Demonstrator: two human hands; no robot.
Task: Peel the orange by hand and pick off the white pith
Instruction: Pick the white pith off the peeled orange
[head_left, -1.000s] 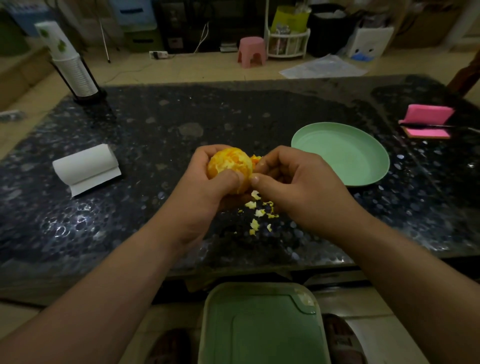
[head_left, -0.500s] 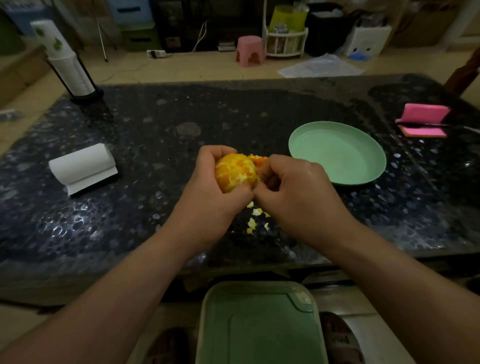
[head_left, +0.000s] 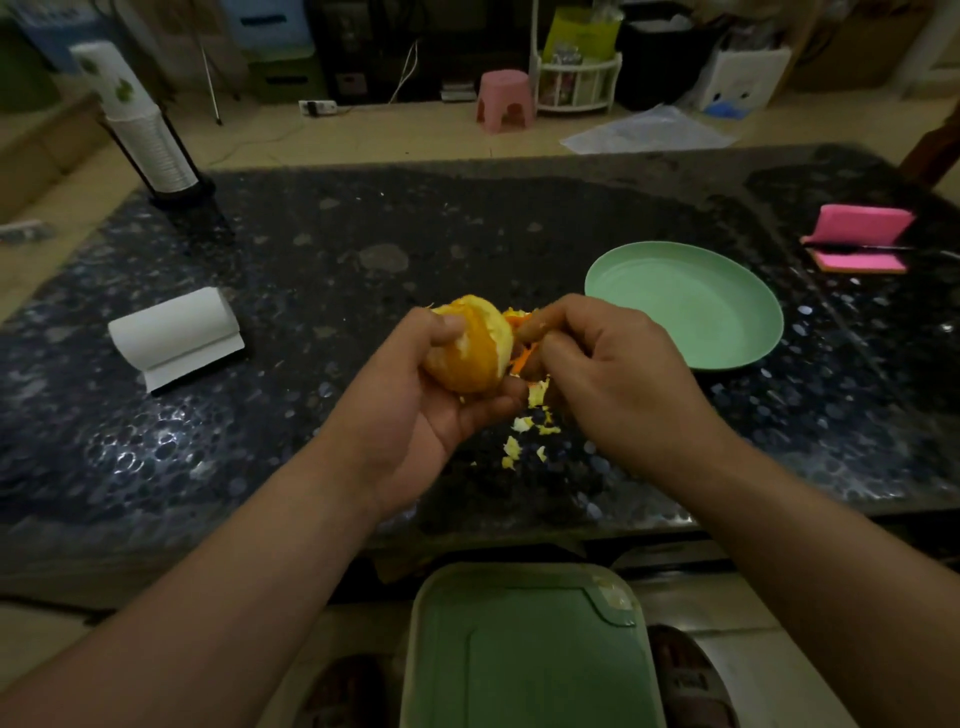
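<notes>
Cupping the orange (head_left: 467, 358) from below, the left hand (head_left: 415, 400) has its thumb and fingers curled round the fruit and holds it in the air above the near middle of the table (head_left: 363, 260). Most of the fruit shows pale pith and bare flesh. The right hand (head_left: 618, 379) sits just beside it on the right, fingers bent inward, its fingertips pinching a strip of peel (head_left: 521, 359) that hangs at the orange's right side. Whether that strip is still joined to the fruit cannot be told.

Below the hands, small yellow-white scraps (head_left: 524, 427) lie scattered on the tabletop, a dark, glossy surface speckled with pale rounded spots. Near the right hand, on the far right side, stands a light green plate (head_left: 685, 306). A white paper roll (head_left: 176, 332) lies on its side well to the left, with a loose end trailing. At the far left corner a stack of paper cups (head_left: 148, 140) leans in a dark holder. Near the right edge rests a pink folded thing (head_left: 860, 234), with a thin dark item lying across it.

Under the near edge of the table sits a green tray (head_left: 524, 654), with sandalled feet on either side. Beyond the table the room is dim: a tan floor with a pink stool (head_left: 506, 101), a white wire rack (head_left: 579, 83), a power strip (head_left: 318, 107) and a clear plastic sheet (head_left: 649, 130)
</notes>
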